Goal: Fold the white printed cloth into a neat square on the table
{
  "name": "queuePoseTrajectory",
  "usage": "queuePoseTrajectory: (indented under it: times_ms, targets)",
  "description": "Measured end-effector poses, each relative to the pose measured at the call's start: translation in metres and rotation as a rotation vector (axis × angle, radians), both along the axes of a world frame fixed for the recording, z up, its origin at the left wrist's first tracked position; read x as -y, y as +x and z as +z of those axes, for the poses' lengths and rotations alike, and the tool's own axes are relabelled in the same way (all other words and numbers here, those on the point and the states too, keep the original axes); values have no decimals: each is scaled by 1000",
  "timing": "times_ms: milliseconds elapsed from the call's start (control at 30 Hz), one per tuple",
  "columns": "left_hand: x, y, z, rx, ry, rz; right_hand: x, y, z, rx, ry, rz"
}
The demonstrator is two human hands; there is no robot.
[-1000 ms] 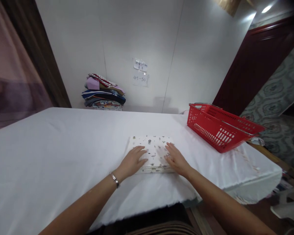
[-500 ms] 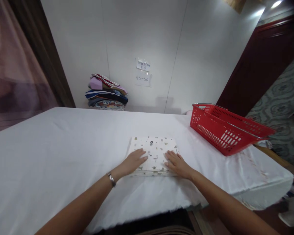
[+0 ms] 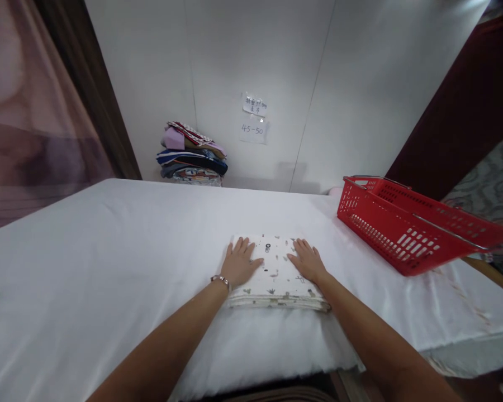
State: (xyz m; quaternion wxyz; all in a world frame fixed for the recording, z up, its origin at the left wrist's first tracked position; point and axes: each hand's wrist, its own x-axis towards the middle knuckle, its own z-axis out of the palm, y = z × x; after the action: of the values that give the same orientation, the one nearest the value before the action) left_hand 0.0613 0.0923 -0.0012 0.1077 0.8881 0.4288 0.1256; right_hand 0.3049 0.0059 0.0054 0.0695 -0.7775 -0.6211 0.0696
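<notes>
A folded white cloth (image 3: pixel 276 283) with small printed animals and plants lies in front of me, its layered folds showing along the near edge. My left hand (image 3: pixel 240 263) rests flat on its left side, fingers spread and pointing away from me. On the right side of the cloth lies my right hand (image 3: pixel 308 261), palm down with the fingers stretched out. Neither hand grips anything. A metal bracelet (image 3: pixel 222 280) circles my left wrist.
The table (image 3: pixel 121 251) has a white cover. A red plastic basket (image 3: pixel 389 223) stands at the right. Folded fabrics are stacked in a pile (image 3: pixel 195 156) at the back, by the wall. Paper signs (image 3: pixel 254 129) are taped there. A curtain (image 3: pixel 46 111) hangs at the left.
Both hands have slid forward over the cloth toward its far corners. More of the cloth's near edge shows. The view has shifted slightly.
</notes>
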Motion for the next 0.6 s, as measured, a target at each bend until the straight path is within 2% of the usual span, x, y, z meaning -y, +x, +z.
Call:
queuePoseTrajectory:
  times_ms: [233, 300, 400, 500, 600]
  targets:
    - [-2, 2, -2, 14, 0, -1, -2, -1, 4, -9, 14, 5]
    - [-5, 3, 4, 14, -41, -3, -4, -1, 12, -33, -20, -1]
    - [-7, 0, 22, 4, -199, 3, 1, -6, 27, -121, -102, -24]
    - [9, -10, 33, 24, -234, 3, 23, -19, 31, -188, -91, 27]
    - [38, -22, 24, 27, -72, -112, 57, -33, 16, -113, -2, 212]
